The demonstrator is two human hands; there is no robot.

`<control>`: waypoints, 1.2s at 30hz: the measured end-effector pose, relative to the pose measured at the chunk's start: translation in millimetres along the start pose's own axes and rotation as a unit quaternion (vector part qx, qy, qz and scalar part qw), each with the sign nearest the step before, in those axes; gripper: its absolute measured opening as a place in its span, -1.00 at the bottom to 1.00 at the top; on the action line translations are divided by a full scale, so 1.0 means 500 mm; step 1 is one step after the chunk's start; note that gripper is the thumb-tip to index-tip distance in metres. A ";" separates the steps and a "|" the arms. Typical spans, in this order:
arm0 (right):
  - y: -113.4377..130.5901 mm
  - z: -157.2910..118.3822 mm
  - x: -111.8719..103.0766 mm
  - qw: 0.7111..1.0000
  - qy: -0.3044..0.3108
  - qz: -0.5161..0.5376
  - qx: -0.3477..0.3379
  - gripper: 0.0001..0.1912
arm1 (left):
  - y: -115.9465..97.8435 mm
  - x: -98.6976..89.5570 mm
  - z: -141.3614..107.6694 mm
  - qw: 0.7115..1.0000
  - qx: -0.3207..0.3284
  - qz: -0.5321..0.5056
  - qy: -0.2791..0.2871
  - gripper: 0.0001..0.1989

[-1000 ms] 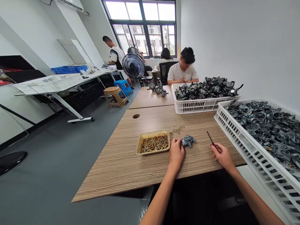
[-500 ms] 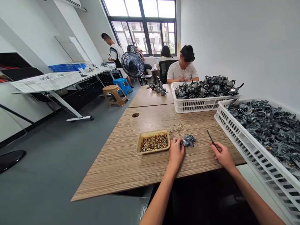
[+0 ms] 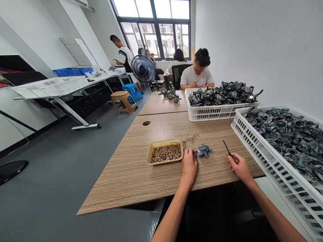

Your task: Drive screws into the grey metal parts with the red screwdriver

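My left hand (image 3: 189,164) rests on the table with its fingers curled together, between a tray of brass parts (image 3: 148,158) and a grey metal carburetor body (image 3: 204,150). Its fingertips are very near the carburetor body; what they pinch, if anything, is hidden. My right hand (image 3: 239,165) is closed around a thin dark screwdriver (image 3: 226,148), whose shaft points up and left, apart from the carburetor body. Just behind the tray and the body lies a small loose pile of brass pieces (image 3: 192,137).
On the right stands a white crate (image 3: 275,158) of grey metal bodies. Another white crate (image 3: 209,114) holds dark carburetors farther back. A person (image 3: 198,74) sits across the table. A fan (image 3: 143,69) and stools (image 3: 123,101) stand beyond the table's left edge (image 3: 106,159).
My left hand has shifted slightly left, a little away from the carburetor body. My right hand and the screwdriver have stayed put. The view has moved very slightly.
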State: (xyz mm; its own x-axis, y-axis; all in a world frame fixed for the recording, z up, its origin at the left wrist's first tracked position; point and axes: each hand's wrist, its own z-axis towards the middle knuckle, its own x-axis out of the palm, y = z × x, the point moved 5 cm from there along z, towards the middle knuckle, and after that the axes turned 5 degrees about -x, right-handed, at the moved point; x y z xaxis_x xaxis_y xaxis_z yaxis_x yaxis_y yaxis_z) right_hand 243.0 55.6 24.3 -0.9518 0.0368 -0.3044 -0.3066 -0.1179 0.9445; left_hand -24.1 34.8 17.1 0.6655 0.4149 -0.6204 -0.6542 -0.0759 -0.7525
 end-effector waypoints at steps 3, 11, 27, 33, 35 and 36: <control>0.000 0.000 0.000 1.000 0.001 0.000 -0.002 -0.37 | 0.001 -0.002 0.000 1.000 -0.007 -0.015 0.001 -0.78; 0.000 -0.001 0.001 1.000 -0.005 -0.006 -0.007 -0.35 | -0.005 -0.007 -0.003 1.000 0.020 -0.001 -0.003 -0.76; -0.007 0.001 -0.003 1.000 -0.001 -0.017 0.009 -0.35 | -0.001 0.006 -0.002 0.999 0.009 0.039 0.007 -0.72; -0.004 -0.002 -0.004 1.000 -0.001 -0.019 0.001 -0.38 | -0.003 0.009 -0.003 0.997 0.009 0.068 0.017 -0.71; -0.001 -0.004 -0.004 1.000 0.002 -0.022 -0.001 -0.40 | -0.004 0.008 -0.005 0.997 0.007 0.070 0.011 -0.71; 0.001 -0.005 -0.003 1.000 0.002 -0.022 -0.001 -0.41 | -0.005 0.007 -0.006 0.997 0.006 0.072 0.007 -0.73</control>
State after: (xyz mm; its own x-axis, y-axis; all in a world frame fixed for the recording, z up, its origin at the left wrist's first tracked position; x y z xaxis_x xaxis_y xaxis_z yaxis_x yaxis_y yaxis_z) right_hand 244.4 53.2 25.1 -0.9371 0.0376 -0.3470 -0.3490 -0.1183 0.9296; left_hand -18.9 33.7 16.2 0.5699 0.3872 -0.7247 -0.7475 -0.1221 -0.6530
